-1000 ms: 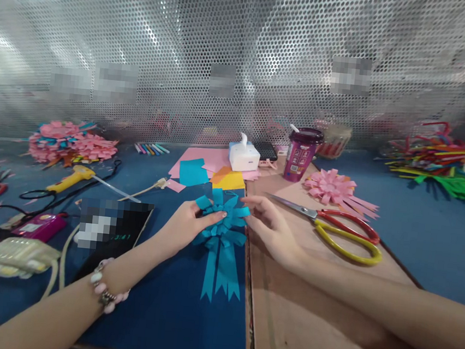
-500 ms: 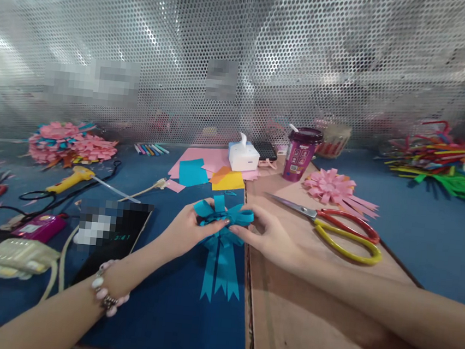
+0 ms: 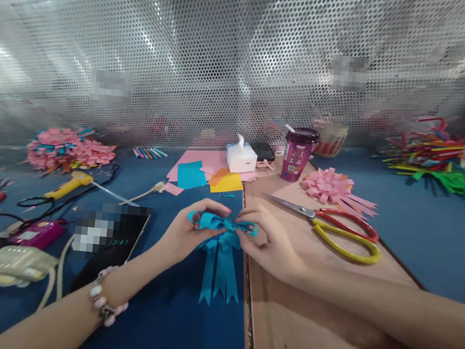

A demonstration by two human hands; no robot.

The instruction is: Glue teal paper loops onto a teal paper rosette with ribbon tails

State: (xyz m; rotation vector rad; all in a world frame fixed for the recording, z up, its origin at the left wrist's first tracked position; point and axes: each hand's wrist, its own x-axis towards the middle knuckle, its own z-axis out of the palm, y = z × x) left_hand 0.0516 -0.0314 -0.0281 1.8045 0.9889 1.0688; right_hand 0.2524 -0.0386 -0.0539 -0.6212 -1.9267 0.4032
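Between my two hands is a blue paper bow (image 3: 223,245), its loops bunched at the top and its notched tails hanging down over the blue tabletop. My left hand (image 3: 186,227) pinches the left loops, thumb in front and fingers behind. On the right side, my right hand (image 3: 269,238) grips the loops in the same way. Both hands are closed, and their fingers partly hide the loops. Scissors (image 3: 334,228) with one red and one yellow handle lie right of my right hand. A phone (image 3: 127,241) with a lit clock rests near my left forearm.
Behind my hands are paper sheets (image 3: 191,174), a tissue box (image 3: 241,159) and a purple cup (image 3: 298,156). A pink paper flower (image 3: 328,186) lies to the right. At left are a yellow glue gun (image 3: 69,183), a power strip (image 3: 18,263) and a pink flower pile (image 3: 70,148). A perforated metal panel (image 3: 194,55) stands behind.
The bow's loops have tipped and been squeezed together, so they look flatter. My fingers have shifted upward and around them. The view has moved slightly.
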